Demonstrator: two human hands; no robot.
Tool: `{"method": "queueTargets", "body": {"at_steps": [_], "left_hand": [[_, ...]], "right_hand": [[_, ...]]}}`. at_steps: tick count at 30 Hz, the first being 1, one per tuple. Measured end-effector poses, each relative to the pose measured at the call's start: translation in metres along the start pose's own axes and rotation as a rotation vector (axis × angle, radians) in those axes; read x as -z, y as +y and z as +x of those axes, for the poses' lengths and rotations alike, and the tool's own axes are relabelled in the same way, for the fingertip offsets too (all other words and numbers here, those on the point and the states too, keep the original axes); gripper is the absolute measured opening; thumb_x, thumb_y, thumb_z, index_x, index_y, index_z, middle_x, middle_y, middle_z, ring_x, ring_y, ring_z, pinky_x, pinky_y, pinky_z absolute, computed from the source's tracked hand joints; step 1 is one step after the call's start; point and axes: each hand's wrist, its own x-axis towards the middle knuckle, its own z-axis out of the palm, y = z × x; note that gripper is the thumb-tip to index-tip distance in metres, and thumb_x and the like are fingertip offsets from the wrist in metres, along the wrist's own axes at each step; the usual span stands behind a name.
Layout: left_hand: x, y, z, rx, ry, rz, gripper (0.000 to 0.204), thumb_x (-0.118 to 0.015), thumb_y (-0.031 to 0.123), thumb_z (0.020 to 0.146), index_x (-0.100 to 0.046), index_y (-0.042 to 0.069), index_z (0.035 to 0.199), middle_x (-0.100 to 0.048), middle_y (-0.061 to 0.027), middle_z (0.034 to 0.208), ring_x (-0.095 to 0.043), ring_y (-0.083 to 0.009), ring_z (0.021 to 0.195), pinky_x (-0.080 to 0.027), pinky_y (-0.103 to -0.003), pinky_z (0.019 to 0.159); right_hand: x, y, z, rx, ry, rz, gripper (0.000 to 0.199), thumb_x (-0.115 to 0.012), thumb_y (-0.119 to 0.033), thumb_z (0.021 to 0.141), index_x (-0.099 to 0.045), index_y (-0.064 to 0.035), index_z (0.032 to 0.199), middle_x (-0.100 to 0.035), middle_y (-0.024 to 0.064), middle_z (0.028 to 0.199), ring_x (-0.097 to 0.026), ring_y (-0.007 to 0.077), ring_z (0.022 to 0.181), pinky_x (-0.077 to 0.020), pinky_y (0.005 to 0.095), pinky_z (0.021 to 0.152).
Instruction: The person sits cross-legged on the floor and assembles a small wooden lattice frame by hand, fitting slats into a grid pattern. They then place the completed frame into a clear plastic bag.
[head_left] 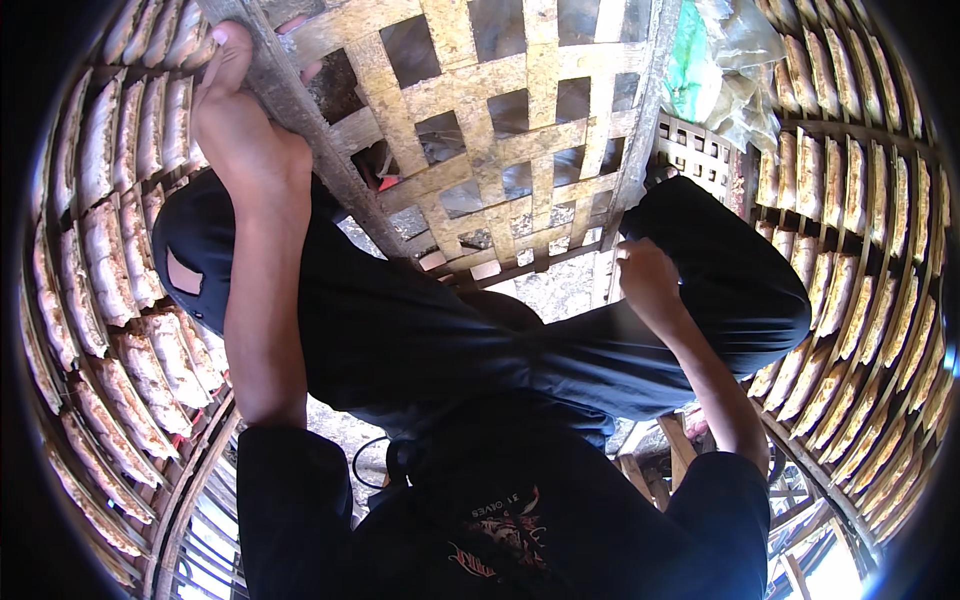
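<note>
Woven bamboo tray [500, 130], open lattice, yellowish strips, held tilted above lap, spanning upper centre of view. Left hand [235, 110] clenched over tray's left rim, thumb seen on upper face of frame, arm extended upward. Right hand [645, 275] closed on tray's lower right corner, just beside right knee. Dark trousers [450, 340] seen below tray. Rows of pale flat cakes [120, 260] laid on racks at left; similar rows [860, 250] at right. Green plastic bag [700, 60] visible past tray's upper right edge.
</note>
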Motion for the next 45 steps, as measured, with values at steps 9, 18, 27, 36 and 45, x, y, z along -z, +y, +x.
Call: {"method": "queueTargets", "body": {"at_steps": [9, 18, 27, 36, 45], "left_hand": [[0.0, -0.006, 0.01, -0.037, 0.058, -0.055, 0.036, -0.059, 0.029, 0.096, -0.062, -0.001, 0.116, -0.067, -0.0068, 0.102, -0.063, -0.017, 0.089, -0.055, -0.036, 0.072], [0.002, -0.007, 0.008, -0.028, 0.043, -0.045, 0.039, -0.057, 0.032, 0.097, -0.061, -0.001, 0.118, -0.068, -0.0093, 0.103, -0.064, -0.0179, 0.09, -0.054, -0.034, 0.072], [0.0, -0.006, 0.009, -0.04, 0.052, -0.041, 0.036, -0.056, 0.03, 0.098, -0.062, -0.001, 0.116, -0.068, -0.0101, 0.103, -0.065, -0.0183, 0.089, -0.054, -0.034, 0.07], [0.002, -0.006, 0.009, -0.032, 0.065, -0.046, 0.033, -0.057, 0.028, 0.098, -0.063, -0.001, 0.115, -0.067, -0.009, 0.104, -0.064, -0.0182, 0.089, -0.054, -0.035, 0.071], [0.003, -0.006, 0.01, -0.037, 0.072, -0.046, 0.035, -0.058, 0.029, 0.097, -0.063, 0.0, 0.115, -0.066, -0.0063, 0.104, -0.062, -0.0173, 0.091, -0.054, -0.037, 0.073]], "right_hand": [[0.045, 0.01, 0.042, -0.099, 0.338, 0.409, 0.032, -0.067, -0.03, 0.088, -0.07, -0.0023, 0.102, -0.068, 0.0198, 0.087, -0.069, 0.0325, 0.076, -0.0542, 0.0392, 0.069], [0.006, 0.006, 0.046, -0.083, 0.081, 0.371, 0.046, -0.068, -0.046, 0.084, -0.069, -0.0009, 0.092, -0.068, 0.0156, 0.087, -0.066, 0.0319, 0.085, -0.0503, 0.0413, 0.076], [-0.015, 0.011, 0.044, 0.081, 0.203, 0.388, 0.03, -0.076, -0.029, 0.079, -0.064, -0.0021, 0.087, -0.065, 0.0142, 0.091, -0.063, 0.0328, 0.083, -0.0496, 0.0416, 0.077], [-0.012, 0.007, 0.048, 0.028, 0.151, 0.467, 0.03, -0.075, -0.028, 0.081, -0.062, -0.0026, 0.09, -0.064, 0.015, 0.088, -0.063, 0.033, 0.083, -0.0485, 0.0419, 0.076], [-0.017, 0.006, 0.042, 0.063, 0.19, 0.469, 0.031, -0.07, -0.032, 0.085, -0.06, -0.0026, 0.089, -0.063, 0.0145, 0.087, -0.062, 0.0332, 0.083, -0.0484, 0.0413, 0.075]]}}
